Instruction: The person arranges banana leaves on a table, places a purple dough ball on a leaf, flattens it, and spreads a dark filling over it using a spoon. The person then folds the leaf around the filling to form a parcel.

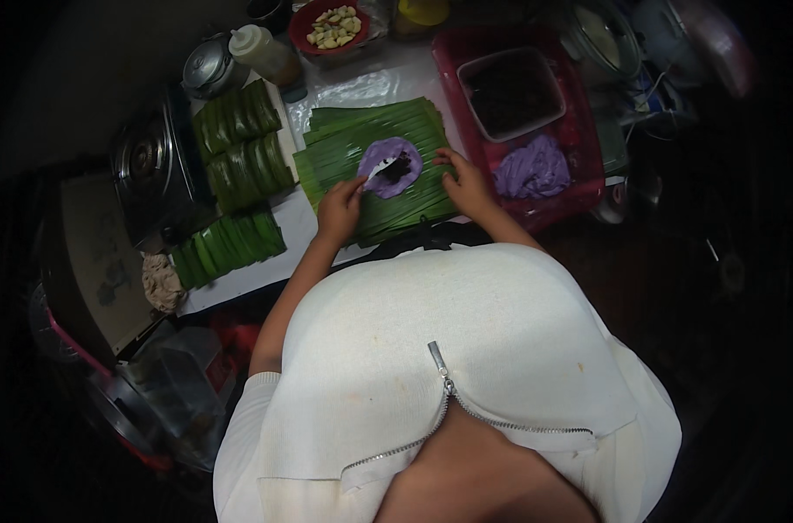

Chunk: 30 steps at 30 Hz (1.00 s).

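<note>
A flattened round of purple dough [397, 146] lies on a stack of green banana leaves [335, 157]. Dark crumbly filling [401, 167] sits in the middle of the dough. My left hand [341, 207], at the near left side of the dough, is closed on a small white spoon [382, 165] whose tip reaches the filling. At the right edge of the leaves, my right hand [466, 187] has its fingers apart and holds nothing that I can see.
At the right stands a red tray [588, 166] with a tub of dark filling [511, 91] and a purple dough lump [533, 167]. Leaf-wrapped parcels [239, 161] lie in rows at the left, beside a stove [143, 166]. Behind are a squeeze bottle [261, 52] and a red bowl [306, 37].
</note>
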Each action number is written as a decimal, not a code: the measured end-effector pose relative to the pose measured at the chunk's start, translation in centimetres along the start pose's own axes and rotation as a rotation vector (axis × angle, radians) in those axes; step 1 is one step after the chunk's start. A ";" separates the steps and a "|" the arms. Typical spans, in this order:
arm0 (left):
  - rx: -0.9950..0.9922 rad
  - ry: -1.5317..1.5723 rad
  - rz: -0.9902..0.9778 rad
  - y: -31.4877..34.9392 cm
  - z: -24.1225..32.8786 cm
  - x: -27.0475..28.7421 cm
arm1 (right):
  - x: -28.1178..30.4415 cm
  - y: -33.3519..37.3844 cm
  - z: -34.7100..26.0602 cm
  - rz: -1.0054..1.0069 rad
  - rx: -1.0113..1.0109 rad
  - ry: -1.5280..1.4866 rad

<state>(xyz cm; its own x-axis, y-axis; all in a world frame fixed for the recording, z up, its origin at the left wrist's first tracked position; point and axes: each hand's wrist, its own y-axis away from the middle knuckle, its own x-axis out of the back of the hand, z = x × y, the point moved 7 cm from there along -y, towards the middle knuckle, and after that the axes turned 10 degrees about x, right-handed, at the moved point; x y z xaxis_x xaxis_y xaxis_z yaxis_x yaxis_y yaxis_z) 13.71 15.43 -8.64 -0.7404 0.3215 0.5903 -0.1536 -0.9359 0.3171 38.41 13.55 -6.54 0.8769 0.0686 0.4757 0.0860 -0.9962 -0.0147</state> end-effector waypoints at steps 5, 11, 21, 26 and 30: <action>-0.020 -0.027 -0.164 0.4 -1.6 -0.6 | 0.0 0.0 -0.6 -0.037 -0.105 -0.046; 0.022 -0.085 -0.117 -1.5 -1.2 -1.9 | -0.2 -0.4 0.2 -0.020 -0.035 -0.054; 0.064 0.154 0.018 -2.4 -2.0 -1.2 | -0.3 -0.3 0.0 0.011 -0.037 -0.014; 0.104 0.151 0.006 -2.7 -2.2 -3.2 | -3.2 0.0 2.0 -0.151 -0.092 0.172; 0.108 0.206 -0.032 -2.8 -1.7 -2.7 | -6.0 0.2 3.4 -0.251 -0.265 0.072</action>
<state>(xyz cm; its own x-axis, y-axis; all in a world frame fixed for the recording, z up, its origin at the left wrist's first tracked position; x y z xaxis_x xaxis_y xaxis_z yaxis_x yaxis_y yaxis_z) 14.97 16.95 -12.39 -0.8559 0.3040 0.4184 -0.1164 -0.9015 0.4169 34.79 13.15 -12.35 0.8080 0.3178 0.4961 0.1602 -0.9288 0.3341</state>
